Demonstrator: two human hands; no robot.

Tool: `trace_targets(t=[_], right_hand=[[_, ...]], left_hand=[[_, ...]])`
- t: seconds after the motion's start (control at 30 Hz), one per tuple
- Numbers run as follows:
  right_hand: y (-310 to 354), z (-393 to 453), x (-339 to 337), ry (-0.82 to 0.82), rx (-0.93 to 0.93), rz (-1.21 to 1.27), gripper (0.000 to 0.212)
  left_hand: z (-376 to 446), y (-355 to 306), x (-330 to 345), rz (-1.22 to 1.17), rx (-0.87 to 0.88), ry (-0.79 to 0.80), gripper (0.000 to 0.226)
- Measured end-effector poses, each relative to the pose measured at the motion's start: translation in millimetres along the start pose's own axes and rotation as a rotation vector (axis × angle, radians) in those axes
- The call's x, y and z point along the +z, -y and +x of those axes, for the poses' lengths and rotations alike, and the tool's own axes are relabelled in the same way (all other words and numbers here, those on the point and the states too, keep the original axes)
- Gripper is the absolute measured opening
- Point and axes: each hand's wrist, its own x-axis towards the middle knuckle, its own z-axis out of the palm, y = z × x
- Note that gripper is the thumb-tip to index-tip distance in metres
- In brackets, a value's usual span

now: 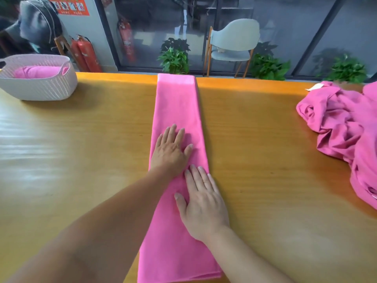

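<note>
From the head view, a long folded pink towel [177, 111] lies lengthwise down the middle of the tabletop [255, 139]. The left hand [170, 152] rests flat on it, fingers straight, no grip closed. The right hand [204, 205] lies flat just behind, nearer the body, pressing the towel with fingers spread. A basket [40, 86] stands far left, and a crumpled pink cloth [346, 127] lies right.

Left grip [170, 150] and right grip [204, 205] lie flat, palms down, left ahead
</note>
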Motion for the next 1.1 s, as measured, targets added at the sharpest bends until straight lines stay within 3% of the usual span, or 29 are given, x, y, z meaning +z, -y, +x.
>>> trace_targets(t=[0.17, 0.23, 0.33, 0.53, 0.63, 0.7, 0.9, 1.0, 1.1], right_hand=[[-2, -1, 5, -0.001, -0.015, -0.017, 0.074], [-1, -4, 6, -0.014, -0.019, -0.038, 0.076], [3, -26, 7, -0.069, -0.049, -0.067, 0.063], [1, -101, 8, -0.027, -0.151, -0.075, 0.051], [-5, -120, 2, 0.028, -0.172, -0.100, 0.058], [-10, -130, -4, 0.091, -0.236, -0.043, 0.074], [-23, -164, -15, 0.231, -0.313, -0.035, 0.086], [-29, -178, -17, 0.241, -0.388, -0.090, 0.094], [-34, -184, -15, 0.133, -0.438, -0.095, 0.089]], left_hand=[[-72, 4, 0, -0.074, 0.068, -0.039, 0.062], [-103, 9, -1, -0.058, 0.076, -0.008, 0.073], [-144, 15, 2, -0.012, 0.104, 0.038, 0.092], [-210, 9, 1, 0.050, 0.106, 0.061, 0.083], [-236, 6, 1, 0.031, 0.093, 0.063, 0.090], [-253, 2, -1, 0.034, 0.107, 0.096, 0.098], [-292, -16, -4, 0.053, 0.101, 0.145, 0.074], [-303, -23, -2, 0.088, 0.083, 0.165, 0.076], [-306, -28, -6, 0.088, 0.080, 0.175, 0.082]])
